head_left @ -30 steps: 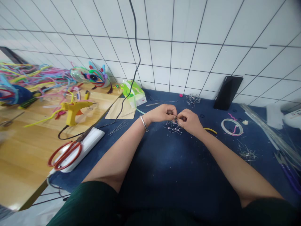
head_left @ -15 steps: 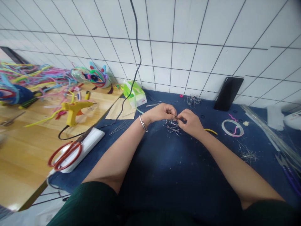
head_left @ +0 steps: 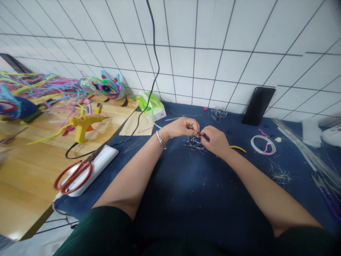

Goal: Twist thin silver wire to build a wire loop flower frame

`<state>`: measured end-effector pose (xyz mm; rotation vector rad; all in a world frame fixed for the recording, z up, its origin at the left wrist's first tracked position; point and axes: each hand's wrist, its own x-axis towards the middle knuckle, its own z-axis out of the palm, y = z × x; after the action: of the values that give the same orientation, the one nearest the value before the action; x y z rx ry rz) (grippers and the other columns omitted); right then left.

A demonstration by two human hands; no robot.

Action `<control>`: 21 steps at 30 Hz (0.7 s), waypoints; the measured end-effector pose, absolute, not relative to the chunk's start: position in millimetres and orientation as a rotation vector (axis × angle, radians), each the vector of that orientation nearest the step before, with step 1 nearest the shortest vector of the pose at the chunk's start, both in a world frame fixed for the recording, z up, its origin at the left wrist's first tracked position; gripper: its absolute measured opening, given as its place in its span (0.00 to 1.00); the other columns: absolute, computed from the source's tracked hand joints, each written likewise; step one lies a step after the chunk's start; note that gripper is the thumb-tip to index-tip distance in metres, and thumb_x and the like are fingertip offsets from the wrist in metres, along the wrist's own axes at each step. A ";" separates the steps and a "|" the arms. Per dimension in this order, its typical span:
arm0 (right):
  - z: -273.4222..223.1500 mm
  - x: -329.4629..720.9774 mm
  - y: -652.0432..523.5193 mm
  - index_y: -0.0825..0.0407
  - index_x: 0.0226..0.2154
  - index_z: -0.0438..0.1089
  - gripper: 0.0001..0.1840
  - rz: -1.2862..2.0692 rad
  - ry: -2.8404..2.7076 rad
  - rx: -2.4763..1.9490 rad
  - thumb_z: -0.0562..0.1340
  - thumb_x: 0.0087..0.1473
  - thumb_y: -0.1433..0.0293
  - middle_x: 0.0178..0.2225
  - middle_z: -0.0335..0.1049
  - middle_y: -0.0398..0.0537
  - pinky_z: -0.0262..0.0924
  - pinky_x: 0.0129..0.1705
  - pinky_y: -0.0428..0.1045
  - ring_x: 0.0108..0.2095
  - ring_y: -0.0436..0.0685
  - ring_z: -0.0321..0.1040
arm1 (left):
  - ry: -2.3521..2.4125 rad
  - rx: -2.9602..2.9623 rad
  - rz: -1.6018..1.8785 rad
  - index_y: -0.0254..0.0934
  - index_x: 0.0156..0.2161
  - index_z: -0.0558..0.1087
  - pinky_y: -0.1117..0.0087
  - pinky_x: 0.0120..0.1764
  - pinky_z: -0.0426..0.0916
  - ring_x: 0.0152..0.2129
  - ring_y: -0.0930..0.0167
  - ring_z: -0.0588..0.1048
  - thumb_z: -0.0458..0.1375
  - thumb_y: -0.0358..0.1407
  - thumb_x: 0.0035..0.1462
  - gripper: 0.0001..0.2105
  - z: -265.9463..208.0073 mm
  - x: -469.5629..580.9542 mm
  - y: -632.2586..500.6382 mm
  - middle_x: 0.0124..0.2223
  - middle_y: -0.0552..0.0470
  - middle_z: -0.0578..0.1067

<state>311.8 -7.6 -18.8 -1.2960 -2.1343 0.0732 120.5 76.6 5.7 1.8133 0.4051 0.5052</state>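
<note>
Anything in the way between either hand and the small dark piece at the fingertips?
Nothing visible: the left hand and right hand both reach the small dark piece, apparently pinching it. The tangle of thin wires shows just below it in the picture, not between.

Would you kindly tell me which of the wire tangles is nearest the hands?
The silvery tangle right by the left hand and right hand; the other tangle sits near the tiled wall, and the loose heap is farther right.

glue gun (head_left: 83, 126) left of hands (head_left: 183, 128)
</note>
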 end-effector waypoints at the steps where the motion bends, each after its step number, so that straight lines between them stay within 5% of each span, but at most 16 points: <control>1: -19.5 312.0 -7.7 0.51 0.32 0.67 0.07 0.045 -2.143 -1.304 0.54 0.54 0.74 0.33 0.68 0.49 0.58 0.40 0.49 0.36 0.55 0.64 | 0.398 1.814 0.506 0.32 0.32 0.72 0.71 0.37 0.68 0.32 0.77 0.74 0.60 0.30 0.50 0.03 6.5 120.4 76.2 0.35 0.50 0.74; 9: -20.5 310.1 -9.0 0.52 0.33 0.70 0.10 0.020 -2.177 -1.330 0.53 0.56 0.73 0.36 0.68 0.52 0.58 0.39 0.49 0.38 0.56 0.65 | 0.411 1.857 0.495 0.33 0.31 0.71 0.72 0.36 0.68 0.31 0.77 0.73 0.59 0.28 0.50 0.01 11.4 120.5 73.8 0.34 0.50 0.74; 21: -10.9 311.0 -4.8 0.49 0.28 0.73 0.06 0.464 -2.055 -1.269 0.60 0.50 0.74 0.30 0.71 0.43 0.57 0.36 0.46 0.32 0.50 0.66 | 0.402 1.941 0.424 0.33 0.31 0.71 0.72 0.34 0.68 0.30 0.76 0.73 0.60 0.31 0.50 0.03 10.5 116.2 79.8 0.33 0.50 0.75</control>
<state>311.0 -4.8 -10.9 -1.2688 -2.0549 0.4644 116.2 79.8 10.5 1.9414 0.4024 0.4239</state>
